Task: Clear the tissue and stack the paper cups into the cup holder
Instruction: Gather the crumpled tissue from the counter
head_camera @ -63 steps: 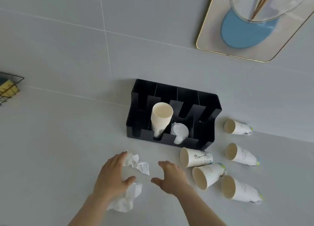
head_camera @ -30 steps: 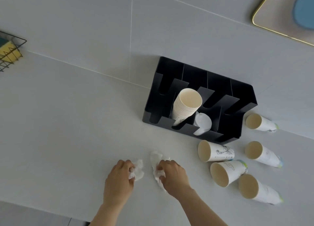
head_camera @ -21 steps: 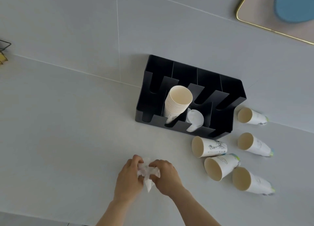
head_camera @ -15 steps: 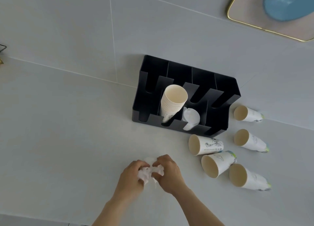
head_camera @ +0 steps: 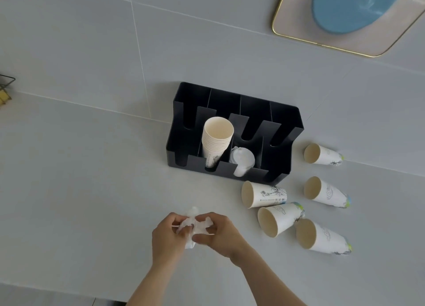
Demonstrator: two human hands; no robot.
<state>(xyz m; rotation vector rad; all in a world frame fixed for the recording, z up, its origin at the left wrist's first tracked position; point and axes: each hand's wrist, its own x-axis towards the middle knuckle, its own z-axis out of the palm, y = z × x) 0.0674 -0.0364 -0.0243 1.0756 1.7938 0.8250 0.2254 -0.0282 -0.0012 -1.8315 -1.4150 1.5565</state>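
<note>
Crumpled white tissue point(head_camera: 192, 225) is pressed between my left hand point(head_camera: 167, 236) and my right hand point(head_camera: 219, 233), both closed on it just above the counter, in front of the holder. The black cup holder point(head_camera: 279, 131) stands against the wall with a stack of paper cups point(head_camera: 216, 142) in its second slot and white lids point(head_camera: 242, 159) in the slot beside it. Several printed paper cups lie on their sides to the right, among them one point(head_camera: 264, 194) right by the holder's front and one point(head_camera: 279, 218) nearest my right hand.
A gold-rimmed tray point(head_camera: 372, 43) with a blue shape hangs at the upper right. A black wire basket point(head_camera: 5, 88) with something yellow sits at the far left edge. The counter's front edge runs along the bottom left.
My hands, first apart on two tissue clumps, have come together and bunched the tissue into one wad held between them. The cups and the holder have stayed put.
</note>
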